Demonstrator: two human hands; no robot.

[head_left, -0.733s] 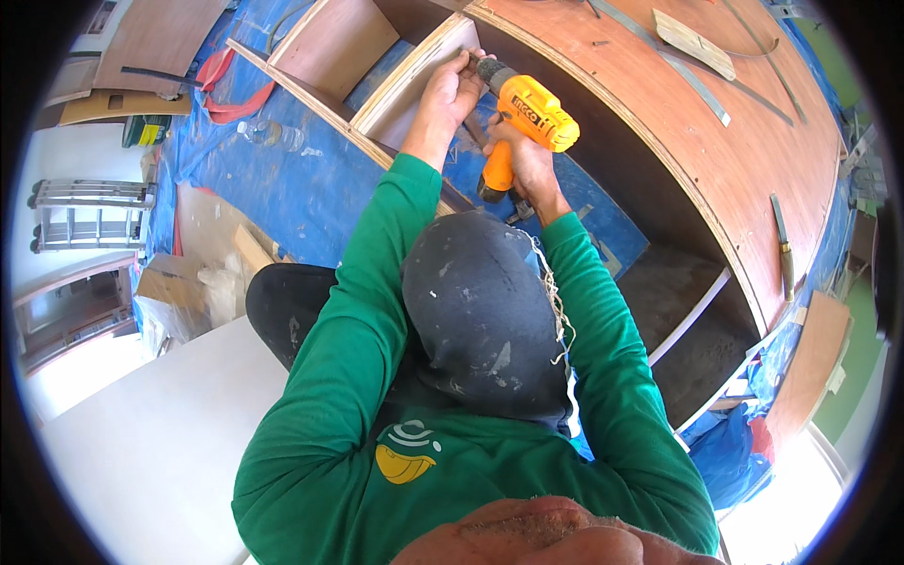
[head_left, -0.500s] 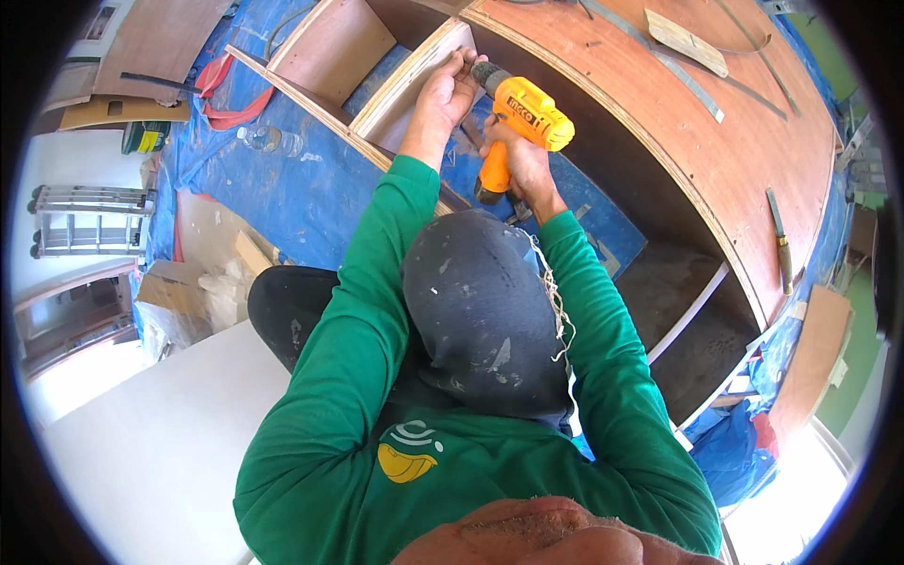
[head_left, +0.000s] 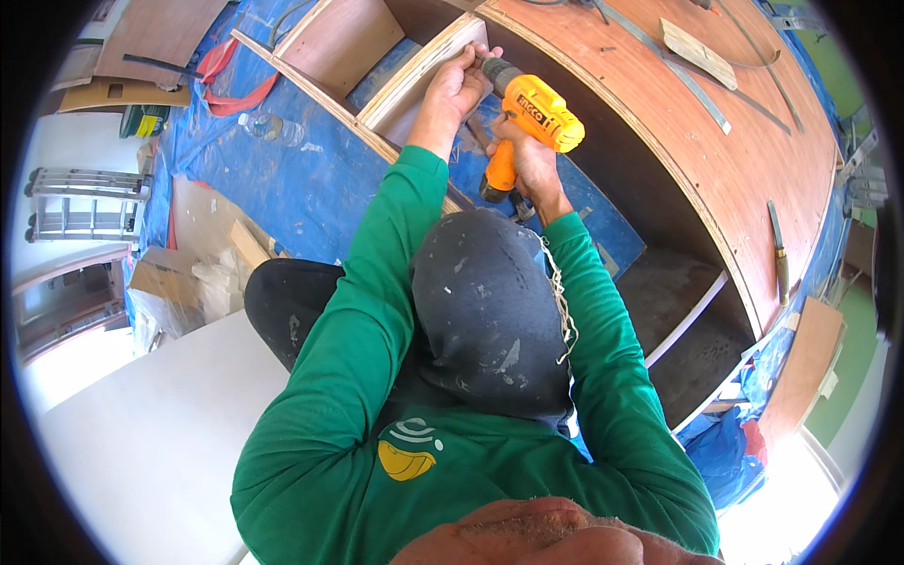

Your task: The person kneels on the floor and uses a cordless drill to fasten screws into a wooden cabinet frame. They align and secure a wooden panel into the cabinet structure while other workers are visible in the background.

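Looking like a carpentry site, indoor fit-out in progress. Plywood cabinet carcass [head_left: 659,160] lying on a blue tarp [head_left: 282,179] covering the floor. Offcut boards [head_left: 122,56] and timber scraps [head_left: 217,273] sitting around it. Folded aluminium ladder [head_left: 85,202] lying at left. Orange cordless drill [head_left: 532,118] working on a divider panel [head_left: 424,71].

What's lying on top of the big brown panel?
A pale wood offcut, a long metal strip and a wooden-handled tool near its edge. Beneath the panel, shadow hides the inside.

Own body, one item: rounded bare-skinned, finely haired hand part [head_left: 556,539], close below us; which hand, open or closed, we cannot tell.
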